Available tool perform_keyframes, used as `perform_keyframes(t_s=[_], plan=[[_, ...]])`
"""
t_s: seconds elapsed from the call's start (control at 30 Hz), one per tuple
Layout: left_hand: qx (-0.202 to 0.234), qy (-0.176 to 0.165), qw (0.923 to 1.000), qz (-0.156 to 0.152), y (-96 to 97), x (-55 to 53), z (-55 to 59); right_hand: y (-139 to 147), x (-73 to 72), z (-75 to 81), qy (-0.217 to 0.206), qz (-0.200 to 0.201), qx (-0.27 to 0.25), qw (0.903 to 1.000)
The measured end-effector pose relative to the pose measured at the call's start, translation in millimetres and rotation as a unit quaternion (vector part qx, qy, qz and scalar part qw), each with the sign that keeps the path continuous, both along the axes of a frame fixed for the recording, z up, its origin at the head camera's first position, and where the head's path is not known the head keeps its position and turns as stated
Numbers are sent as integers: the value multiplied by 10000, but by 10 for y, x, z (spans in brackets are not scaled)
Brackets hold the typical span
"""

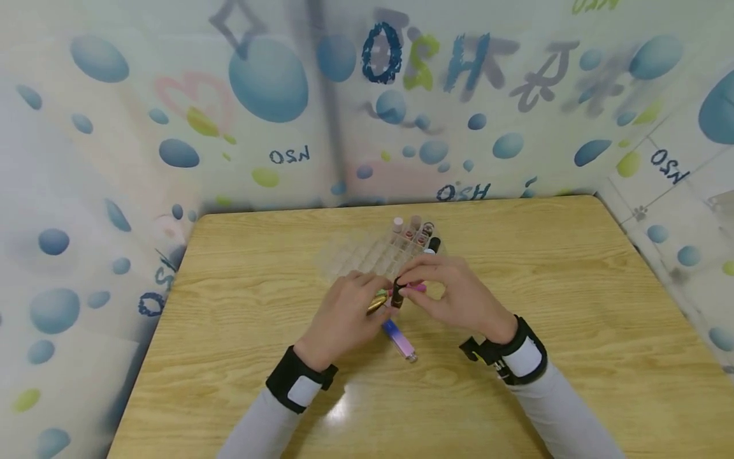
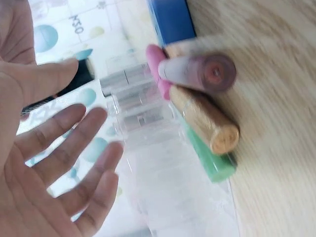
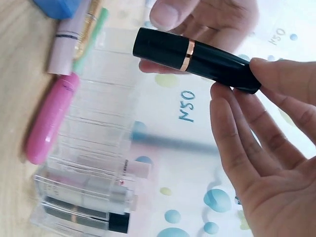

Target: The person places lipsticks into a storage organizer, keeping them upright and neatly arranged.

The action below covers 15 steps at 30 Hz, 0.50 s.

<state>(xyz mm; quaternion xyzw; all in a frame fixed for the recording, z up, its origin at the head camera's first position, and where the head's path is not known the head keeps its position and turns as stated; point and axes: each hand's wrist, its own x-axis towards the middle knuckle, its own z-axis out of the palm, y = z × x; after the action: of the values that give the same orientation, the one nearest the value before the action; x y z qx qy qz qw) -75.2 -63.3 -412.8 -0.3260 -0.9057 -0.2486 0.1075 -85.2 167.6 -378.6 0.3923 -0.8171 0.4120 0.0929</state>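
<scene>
My right hand (image 1: 455, 290) pinches one end of a black lipstick tube (image 3: 163, 48) with a rose-gold band. The tube's other end points toward my left hand (image 1: 346, 309). In the left wrist view, the left fingers (image 2: 94, 173) are spread and relaxed, and the thumb overlaps the tube. Beneath the hands lie a pink tube (image 3: 52, 118), a gold tube (image 2: 210, 123), a green tube (image 2: 210, 158) and a tube with a mauve end (image 2: 217, 73). Nearer my body rests a blue-to-lilac tube (image 1: 399, 340).
Just beyond the hands, a clear compartmented organizer (image 1: 364, 252) stands on the wooden table (image 1: 246, 280). Several lipsticks fill its right end, among them a pale pink-capped one (image 1: 398, 224) and a black-capped one (image 1: 434, 244). A patterned curtain (image 1: 275, 83) hangs behind the table.
</scene>
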Motion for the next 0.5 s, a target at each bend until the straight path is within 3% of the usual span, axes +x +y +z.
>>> perform_keyframes(t_s=[0.23, 0.5], plan=[[-250, 218, 9972, 668, -135, -96, -13, 46, -130, 60, 288, -290, -197, 9990], [-574, 453, 9884, 1333, -230, -137, -67, 65, -322, 76, 428, -443, -507, 9968]])
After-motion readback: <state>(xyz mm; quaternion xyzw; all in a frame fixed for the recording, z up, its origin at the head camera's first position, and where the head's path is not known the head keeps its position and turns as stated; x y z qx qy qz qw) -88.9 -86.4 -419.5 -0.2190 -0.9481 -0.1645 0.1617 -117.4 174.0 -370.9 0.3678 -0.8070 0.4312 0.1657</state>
